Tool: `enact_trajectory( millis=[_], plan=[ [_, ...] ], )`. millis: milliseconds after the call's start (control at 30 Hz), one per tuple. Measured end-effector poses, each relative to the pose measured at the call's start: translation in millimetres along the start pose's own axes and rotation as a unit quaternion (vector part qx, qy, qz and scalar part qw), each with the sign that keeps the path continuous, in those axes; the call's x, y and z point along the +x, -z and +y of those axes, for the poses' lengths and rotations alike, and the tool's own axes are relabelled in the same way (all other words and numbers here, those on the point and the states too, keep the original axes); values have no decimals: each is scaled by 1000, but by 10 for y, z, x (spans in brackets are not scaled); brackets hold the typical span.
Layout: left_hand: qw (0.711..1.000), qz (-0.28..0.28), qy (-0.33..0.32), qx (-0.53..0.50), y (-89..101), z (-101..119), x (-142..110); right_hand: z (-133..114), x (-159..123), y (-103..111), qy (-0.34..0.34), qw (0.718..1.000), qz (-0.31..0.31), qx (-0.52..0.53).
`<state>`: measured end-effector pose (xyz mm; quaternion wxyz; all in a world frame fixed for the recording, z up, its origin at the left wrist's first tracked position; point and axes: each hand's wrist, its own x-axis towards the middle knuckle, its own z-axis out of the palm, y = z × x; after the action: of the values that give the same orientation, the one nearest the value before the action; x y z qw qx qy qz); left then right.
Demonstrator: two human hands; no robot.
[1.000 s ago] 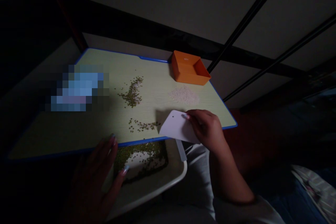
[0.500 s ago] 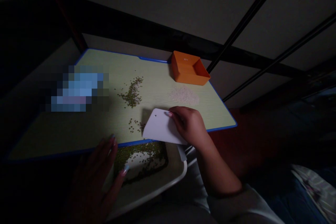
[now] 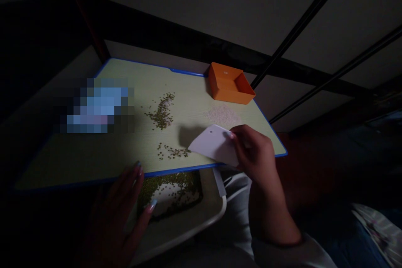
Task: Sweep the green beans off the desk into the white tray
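My right hand [image 3: 256, 150] pinches a white plastic scraper [image 3: 215, 144] with a small hole near its top edge, tilted over the front of the table [image 3: 191, 88]. Left of the scraper lie a few scattered green beans [image 3: 172, 151]. Farther back is a larger patch of green beans mixed with pale grains [image 3: 161, 113]. A heap of whitish grains [image 3: 222, 114] sits behind the scraper. My left hand [image 3: 122, 205], in shadow, has its fingers apart by the table's front edge, above the white tub [image 3: 216, 213], which contains many green beans.
An orange open box [image 3: 232, 92] stands at the table's back right corner. On the left side of the table is a blurred-out bluish thing [image 3: 100, 106]. A panelled wall [image 3: 188, 4] rises behind. Striped cloth [image 3: 380, 226] lies at the lower right.
My right hand has moved the scraper to the right, away from the front beans, and tilted it more. More of those beans now show. My left hand has stayed nearly in place.
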<state>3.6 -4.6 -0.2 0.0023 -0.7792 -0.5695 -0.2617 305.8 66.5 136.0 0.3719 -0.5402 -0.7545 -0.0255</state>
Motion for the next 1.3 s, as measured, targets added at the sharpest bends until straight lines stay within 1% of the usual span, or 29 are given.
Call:
enact_trajectory(
  millis=[67,133,200,267,300,367,467,633,833,967,1167,1233,1300],
  plan=[
    [1000,9,-4,0,-14,2,0,4,-97,96,10,999,40,-30],
    [1000,17,-9,-1,-29,3,0,-26,-218,149,39,996,55,-58],
    [1000,19,-11,-2,-36,3,1,-82,-353,154,91,993,39,-60],
    [1000,19,-10,-1,-35,2,2,-149,-484,123,153,988,0,-30],
    [1000,20,-12,-1,-32,2,4,-180,-540,101,179,984,-8,-21],
    [1000,21,-15,-5,-26,3,9,-234,-623,60,217,976,-6,-29],
    [1000,20,-13,-10,-21,8,23,-281,-680,29,245,968,7,-56],
    [999,27,-22,-7,-32,1,35,-259,-694,17,244,965,12,-99],
    [999,31,-26,-10,-46,-24,29,-132,-696,-61,219,965,13,-141],
    [999,34,-28,-8,-49,-27,31,-29,-724,-94,199,967,34,-157],
    [999,32,-11,-13,-68,-19,11,153,-749,-43,174,967,60,-174],
    [999,32,-7,-18,-70,-17,7,161,-737,-26,171,967,67,-175],
    [999,35,-8,-18,-68,-21,5,117,-724,-24,177,968,67,-164]
  ],
)
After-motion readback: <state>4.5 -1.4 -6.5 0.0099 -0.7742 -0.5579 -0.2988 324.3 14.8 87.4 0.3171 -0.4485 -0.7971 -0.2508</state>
